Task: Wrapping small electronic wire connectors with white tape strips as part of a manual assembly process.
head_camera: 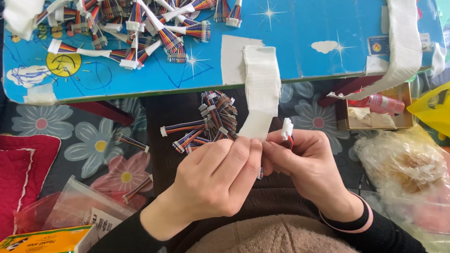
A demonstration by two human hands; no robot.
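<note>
Head view, blue table (300,42), flowered floor mat (93,140), perhaps

Left hand (220,180), right hand (304,161) touching, fingers pinched.

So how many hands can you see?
2. The left hand and the right hand meet in the middle over the lap, pinching a wire cable with a white plug. No other hands show.
</note>
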